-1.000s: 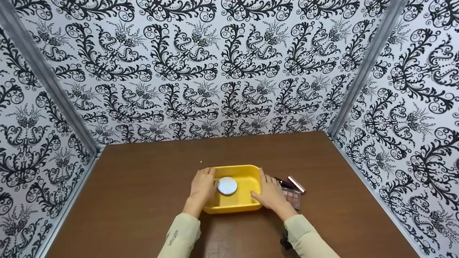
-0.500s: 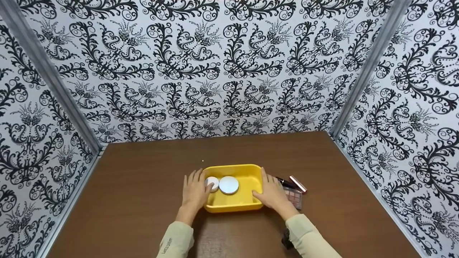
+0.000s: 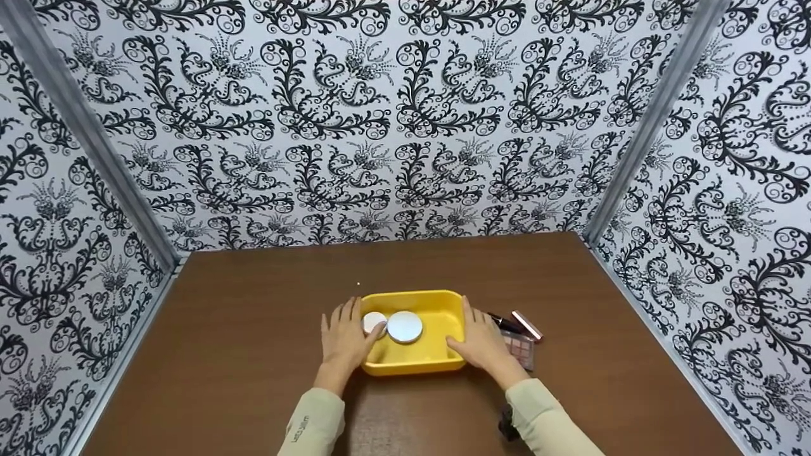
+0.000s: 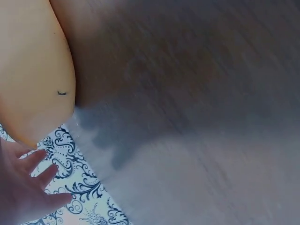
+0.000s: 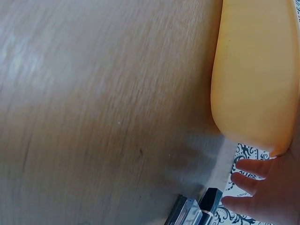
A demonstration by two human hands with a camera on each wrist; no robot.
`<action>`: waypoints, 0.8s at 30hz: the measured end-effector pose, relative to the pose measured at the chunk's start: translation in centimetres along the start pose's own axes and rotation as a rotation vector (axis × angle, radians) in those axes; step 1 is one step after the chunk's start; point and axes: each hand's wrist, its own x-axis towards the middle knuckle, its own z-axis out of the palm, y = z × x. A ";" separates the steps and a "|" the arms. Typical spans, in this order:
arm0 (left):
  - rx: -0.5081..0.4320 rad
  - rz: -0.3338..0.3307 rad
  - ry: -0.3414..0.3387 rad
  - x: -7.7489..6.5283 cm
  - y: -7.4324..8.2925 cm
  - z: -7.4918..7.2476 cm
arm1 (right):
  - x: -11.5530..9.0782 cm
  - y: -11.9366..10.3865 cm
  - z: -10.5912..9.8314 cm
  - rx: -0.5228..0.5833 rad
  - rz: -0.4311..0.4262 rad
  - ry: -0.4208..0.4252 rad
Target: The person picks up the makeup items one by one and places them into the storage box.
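Scroll-patterned walls (image 3: 405, 126) are enclosing a brown tabletop (image 3: 253, 316), where the left hand (image 3: 342, 338) is resting, fingers spread, at the left end of a yellow tub (image 3: 437, 342), its thumb overlapping a small white disc (image 3: 372, 321) (touching or not, I can't tell) beside a larger disc (image 3: 405, 327). The right hand (image 3: 479, 343), fingers apart, is flanking the other end, thumb inside, while a black tube (image 3: 507, 324), a palette (image 3: 522, 350) and a pink tube (image 3: 527, 325) are lying beyond.

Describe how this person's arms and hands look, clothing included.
Both arms wear long, pale greenish-beige sleeves. The left sleeve carries small dark lettering; none shows on the right sleeve. A small black object shows by the right cuff, too unclear to identify. The left hand and right hand are ungloved.
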 end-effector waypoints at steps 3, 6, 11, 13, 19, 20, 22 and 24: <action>-0.043 -0.038 -0.007 -0.2 -0.2 0.4 | 0.0 -0.1 0.1 -0.001 -0.007 -0.004; -0.057 -0.061 0.001 -0.3 -0.2 0.9 | -0.1 0.0 0.0 -0.009 -0.024 0.006; -0.002 -0.061 0.028 -0.2 0.2 1.0 | 0.0 0.2 -0.4 0.011 -0.028 0.011; 0.025 -0.064 0.023 -0.1 0.4 1.0 | 0.0 0.3 -0.5 0.032 -0.024 0.004; 0.047 -0.090 0.006 -0.3 0.5 0.8 | 0.1 0.4 -0.9 0.112 -0.006 -0.078; 0.046 -0.092 0.007 -0.4 0.5 0.7 | 0.1 0.4 -1.0 0.121 -0.002 -0.093; 0.049 -0.096 0.004 -0.4 0.5 0.7 | 0.1 0.5 -1.4 0.136 -0.002 -0.110; 0.056 -0.094 0.003 -0.4 0.5 0.6 | 0.1 0.6 -1.7 0.145 -0.003 -0.119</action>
